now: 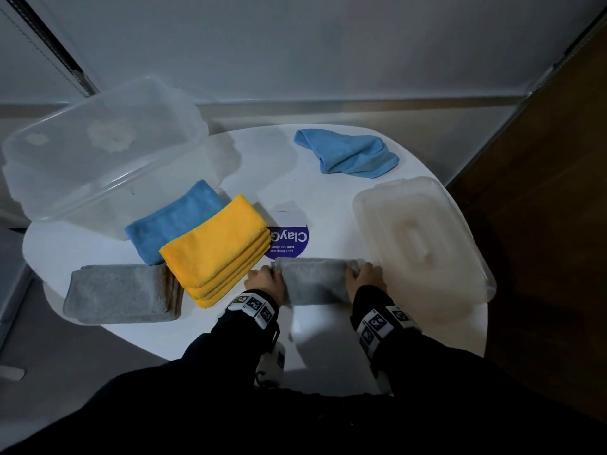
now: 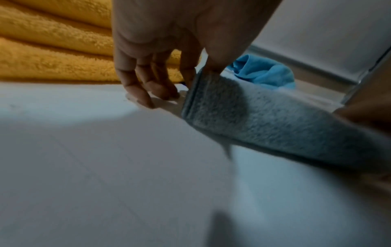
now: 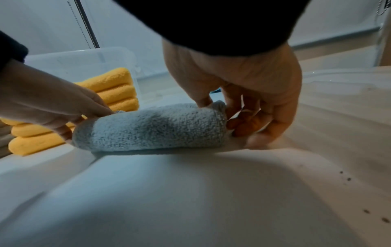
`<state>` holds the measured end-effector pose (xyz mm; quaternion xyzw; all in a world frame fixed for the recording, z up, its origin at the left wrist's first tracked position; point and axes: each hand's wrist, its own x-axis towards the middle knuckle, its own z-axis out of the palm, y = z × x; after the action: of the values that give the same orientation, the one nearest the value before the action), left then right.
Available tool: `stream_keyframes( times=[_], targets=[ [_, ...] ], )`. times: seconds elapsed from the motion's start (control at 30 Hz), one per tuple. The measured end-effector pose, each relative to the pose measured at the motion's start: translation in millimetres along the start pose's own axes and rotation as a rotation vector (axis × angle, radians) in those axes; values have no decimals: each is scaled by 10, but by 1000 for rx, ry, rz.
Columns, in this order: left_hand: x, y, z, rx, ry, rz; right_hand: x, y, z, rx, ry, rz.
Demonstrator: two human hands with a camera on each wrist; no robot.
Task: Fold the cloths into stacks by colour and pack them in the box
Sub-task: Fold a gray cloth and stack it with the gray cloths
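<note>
Both hands are on it: the left hand (image 1: 265,284) pinches one end of the grey cloth (image 1: 314,280) between thumb and fingers, and the right hand (image 1: 364,278) pinches the other end the same way. The cloth sits folded over on the table (image 1: 328,198) at about 6 o'clock, right at the near edge, the fold half closed and puffy.

Here's the worry: that plush fabric looks springy, so if either pinch slackens too early, I'd expect the fold to pop open or the edges to skew.

Out at 9 o'clock of the left hand, the yellow stack (image 1: 215,247) sits very close. A careless swing towards the grey stack (image 1: 121,292) at 8 o'clock could clip it and shear those layers. The folded blue cloth (image 1: 170,221) is tucked partly under the yellow, so it would likely shift too.

Just at 3 o'clock of the right hand, the lid (image 1: 417,244) crowds the elbow room.

Far out at 1 o'clock, a loose blue cloth (image 1: 348,154) waits unfolded, and the box (image 1: 98,152) at 10 o'clock sits tipped, overhanging the table's far-left edge; loading it like that might rock it.
</note>
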<state>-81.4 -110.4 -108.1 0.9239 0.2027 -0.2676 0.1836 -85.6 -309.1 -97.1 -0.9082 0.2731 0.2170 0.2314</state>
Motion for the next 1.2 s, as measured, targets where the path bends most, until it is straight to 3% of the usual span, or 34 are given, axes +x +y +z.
stream_keyframes(
  times=[0.13, 0.2, 0.3, 0.4, 0.47, 0.57, 0.67, 0.77, 0.9, 0.97, 1.1, 1.2],
  targets=[
    [-72, 46, -7, -307, -155, 15, -47, -18, 46, 227, 47, 26],
    [-140, 112, -114, -375, -142, 108, -58, -33, -2, 353, 91, 27],
    [-221, 216, -409, -374, 51, 325, -122, -178, -151, 517, 247, -61],
    [-272, 181, -746, -508, 317, 522, -213, -578, -276, 686, 432, -295],
    [-298, 2, -991, -628, 486, 569, -342, -911, -272, 788, 496, -461],
    [-328, -486, -1364, -730, 716, 530, -725, -1398, -107, 760, 486, -743],
    [-339, -1177, -1615, -738, 841, 333, -1209, -1823, 214, 706, 360, -975],
    [-310, -1863, -1724, -630, 882, 127, -1556, -2138, 596, 692, 167, -1071],
    [-142, -2437, -1789, -618, 919, 97, -1784, -2403, 1023, 565, -36, -1172],
    [3, -2647, -1771, -595, 857, 65, -1799, -2499, 1219, 496, -69, -1178],
    [328, -2984, -1653, -440, 580, 17, -1707, -2613, 1600, 198, -207, -829],
    [429, -3022, -1687, -283, 493, -97, -1657, -2611, 1742, -151, -177, -784]
  ],
)
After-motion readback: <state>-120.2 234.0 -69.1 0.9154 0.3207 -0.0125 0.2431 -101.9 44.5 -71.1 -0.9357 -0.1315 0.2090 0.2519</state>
